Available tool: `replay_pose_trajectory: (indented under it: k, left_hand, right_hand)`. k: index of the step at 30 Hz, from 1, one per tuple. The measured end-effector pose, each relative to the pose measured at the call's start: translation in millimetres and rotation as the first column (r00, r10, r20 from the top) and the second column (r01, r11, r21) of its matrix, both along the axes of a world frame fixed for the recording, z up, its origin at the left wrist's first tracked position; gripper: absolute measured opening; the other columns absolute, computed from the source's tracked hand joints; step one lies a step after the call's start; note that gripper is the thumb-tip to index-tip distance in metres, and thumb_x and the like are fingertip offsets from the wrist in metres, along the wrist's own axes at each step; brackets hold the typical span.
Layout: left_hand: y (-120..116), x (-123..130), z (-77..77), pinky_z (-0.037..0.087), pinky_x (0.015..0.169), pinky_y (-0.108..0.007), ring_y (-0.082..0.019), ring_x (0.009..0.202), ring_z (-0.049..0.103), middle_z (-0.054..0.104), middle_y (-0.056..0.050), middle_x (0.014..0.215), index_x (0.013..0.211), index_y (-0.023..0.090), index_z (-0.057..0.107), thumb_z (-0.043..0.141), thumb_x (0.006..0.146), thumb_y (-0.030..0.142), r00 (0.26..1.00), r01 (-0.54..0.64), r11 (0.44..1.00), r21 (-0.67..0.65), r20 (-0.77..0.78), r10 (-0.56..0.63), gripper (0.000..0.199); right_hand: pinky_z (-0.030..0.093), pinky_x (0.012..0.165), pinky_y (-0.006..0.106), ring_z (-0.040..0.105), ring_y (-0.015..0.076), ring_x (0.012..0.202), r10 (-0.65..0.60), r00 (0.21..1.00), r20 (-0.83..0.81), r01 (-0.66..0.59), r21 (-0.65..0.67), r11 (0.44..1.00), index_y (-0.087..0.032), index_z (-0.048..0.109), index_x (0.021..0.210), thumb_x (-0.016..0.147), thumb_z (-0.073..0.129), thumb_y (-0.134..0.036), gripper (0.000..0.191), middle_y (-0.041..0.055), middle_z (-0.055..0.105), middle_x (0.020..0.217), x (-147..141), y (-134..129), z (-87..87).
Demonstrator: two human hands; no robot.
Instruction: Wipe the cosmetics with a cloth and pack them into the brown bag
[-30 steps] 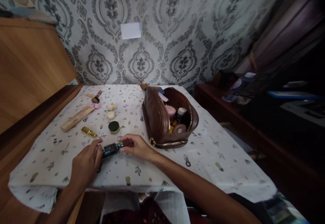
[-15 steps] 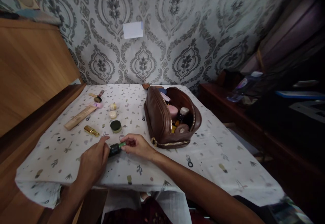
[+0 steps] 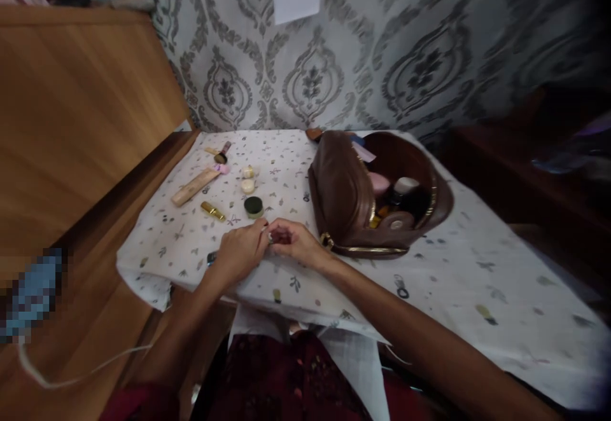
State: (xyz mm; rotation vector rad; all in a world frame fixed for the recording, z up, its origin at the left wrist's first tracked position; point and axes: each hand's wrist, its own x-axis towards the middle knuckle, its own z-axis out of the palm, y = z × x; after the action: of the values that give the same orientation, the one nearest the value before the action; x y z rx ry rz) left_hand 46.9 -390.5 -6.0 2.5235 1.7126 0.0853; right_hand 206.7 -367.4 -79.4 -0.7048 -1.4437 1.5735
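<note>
My left hand (image 3: pixel 241 248) is closed over a small dark bottle (image 3: pixel 212 258), and only one end of it shows beyond the hand. Against its fingertips are those of my right hand (image 3: pixel 296 243), curled in a pinch; what they hold is mostly hidden. Just beyond the hands lies a round jar with a dark green lid (image 3: pixel 253 206). A gold lipstick-like tube (image 3: pixel 212 211) rests to the left of the jar. Behind are two small cream-coloured jars (image 3: pixel 247 186), a beige squeeze tube (image 3: pixel 195 187) and a makeup brush (image 3: pixel 222 154).
An open brown toiletry bag (image 3: pixel 341 186) stands right of my hands, with bottles and a pink item inside. The patterned cloth (image 3: pixel 453 319) covers the table. A wooden cabinet (image 3: pixel 95 84) borders the left side, and a papered wall rises behind.
The view has swung left and down, so everything sits further right. My hands have come together, and my left hand now hides most of the bottle.
</note>
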Motion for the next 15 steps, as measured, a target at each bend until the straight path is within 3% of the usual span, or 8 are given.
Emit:
replay_pose_trajectory:
  k: [11,15]
  left_hand:
    - [-17,-50,-12.5,0.049,0.08,-0.03,-0.022,0.096,0.069,0.074,-0.007,0.107,0.125,0.021,0.056,0.037,0.1,0.025,0.983,-0.146,0.986,0.078,0.119,0.137,0.031]
    - [-22,-62,-20.8,0.048,0.079,-0.028,-0.019,0.091,0.069,0.074,-0.005,0.096,0.114,0.021,0.061,0.037,0.1,0.025,0.973,-0.192,0.971,0.14,0.159,0.169,0.028]
  right_hand:
    - [0.052,0.075,0.029,0.063,0.0141,0.079,-0.021,0.999,0.044,0.024,-0.067,0.997,-0.02,0.065,0.099,0.065,0.084,-0.028,0.04,0.0024,0.068,0.09,0,-2,1.1]
    - [0.051,0.071,0.028,0.062,0.0143,0.08,-0.039,0.995,0.088,0.047,-0.093,0.995,-0.018,0.069,0.099,0.065,0.084,-0.03,0.039,0.0033,0.068,0.091,0,-1,-0.1]
